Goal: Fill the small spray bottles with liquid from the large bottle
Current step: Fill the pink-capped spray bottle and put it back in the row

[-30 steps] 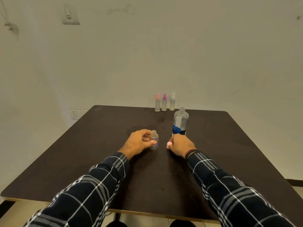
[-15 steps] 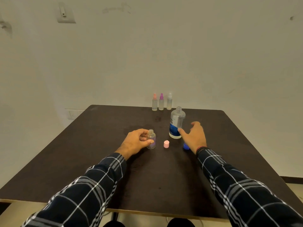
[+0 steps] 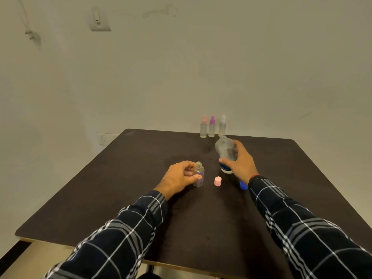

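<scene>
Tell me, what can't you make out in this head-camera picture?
All in the head view:
- Label of the large bottle: mostly covered by the right hand that grips it.
- Blue cap: partly behind the right wrist.
- Fill level of the small bottle: clear, and the left hand covers its side.
- Three far spray bottles: too small to tell their contents.

A dark surface (image 3: 120,198) with a pale front edge stands against a plain off-white wall (image 3: 251,67). A switch plate (image 3: 100,19) is mounted high at left, with a thin cable (image 3: 30,34) hanging farther left. A socket (image 3: 105,138) sits low beside the surface's far left corner. A faint smudge (image 3: 160,13) marks the paint.
</scene>
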`<action>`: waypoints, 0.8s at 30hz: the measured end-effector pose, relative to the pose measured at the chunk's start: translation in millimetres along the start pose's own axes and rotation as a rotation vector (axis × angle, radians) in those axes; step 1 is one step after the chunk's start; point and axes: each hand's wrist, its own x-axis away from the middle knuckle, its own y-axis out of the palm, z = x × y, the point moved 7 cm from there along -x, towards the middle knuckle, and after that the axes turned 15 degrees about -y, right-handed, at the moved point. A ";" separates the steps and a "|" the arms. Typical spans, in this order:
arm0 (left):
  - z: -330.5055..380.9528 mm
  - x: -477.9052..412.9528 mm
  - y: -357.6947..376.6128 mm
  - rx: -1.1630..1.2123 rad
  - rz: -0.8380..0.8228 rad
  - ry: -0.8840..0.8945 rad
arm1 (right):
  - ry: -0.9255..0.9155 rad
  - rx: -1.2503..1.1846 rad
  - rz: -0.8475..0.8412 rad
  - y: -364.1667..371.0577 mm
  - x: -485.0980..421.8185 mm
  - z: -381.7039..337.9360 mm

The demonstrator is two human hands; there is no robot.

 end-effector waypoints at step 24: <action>1.8 4.4 0.1 -0.003 0.020 -0.014 | -0.398 0.636 -0.260 23.4 -1.3 -29.4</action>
